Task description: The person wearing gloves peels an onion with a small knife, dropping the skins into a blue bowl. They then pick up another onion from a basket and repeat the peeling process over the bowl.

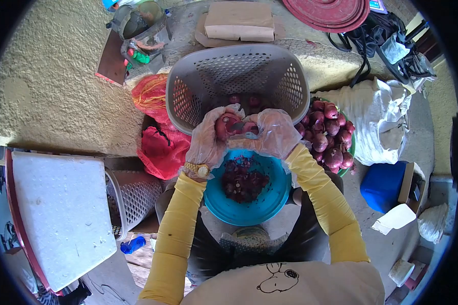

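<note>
My left hand (208, 136), in a clear plastic glove with a gold watch at the wrist, grips a red onion (224, 127). Close beside it, my right hand (279, 133), gloved the same way, is closed around what looks like a small knife (237, 127); its dark blade lies against the onion and its handle is hidden by the fingers. Both hands are above the near rim of a grey plastic basket (239, 52) with a few red onions (254, 100) inside. Below them, a turquoise basin (221, 212) holds dark onion skins and trimmings (241, 180).
Right of the basket, many red onions (332, 133) fill a green-rimmed container beside a white sack (379, 119). Red mesh sacks (160, 145) lie left. A white foam lid (61, 213) and second basket (137, 195) stand lower left; a blue container (383, 187) stands right.
</note>
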Available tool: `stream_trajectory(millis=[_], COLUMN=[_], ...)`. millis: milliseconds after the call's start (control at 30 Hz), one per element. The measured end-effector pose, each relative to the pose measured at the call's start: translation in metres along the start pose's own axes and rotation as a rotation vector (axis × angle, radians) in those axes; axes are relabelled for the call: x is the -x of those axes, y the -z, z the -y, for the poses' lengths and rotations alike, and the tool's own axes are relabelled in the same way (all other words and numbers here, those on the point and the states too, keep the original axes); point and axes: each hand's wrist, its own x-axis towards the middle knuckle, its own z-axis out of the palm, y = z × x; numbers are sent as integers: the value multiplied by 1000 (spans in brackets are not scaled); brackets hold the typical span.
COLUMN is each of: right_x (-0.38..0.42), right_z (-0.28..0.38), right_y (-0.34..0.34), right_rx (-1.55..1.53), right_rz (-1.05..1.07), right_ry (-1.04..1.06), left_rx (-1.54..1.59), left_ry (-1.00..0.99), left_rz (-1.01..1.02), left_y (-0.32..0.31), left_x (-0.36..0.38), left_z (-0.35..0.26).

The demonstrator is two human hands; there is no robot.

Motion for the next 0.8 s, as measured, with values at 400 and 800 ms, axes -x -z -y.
stream_trajectory(millis=[400,800], right_x=[1,7], right_z=[-18,-8], right_y=[-15,-10], right_rx=[129,191], right_rz=[48,182], right_ry=[105,338], left_rx=[268,1035], left_ry=[358,566], left_rz=[-131,-308], left_y=[-3,10], left_x=[-6,-12], left_z=[18,0])
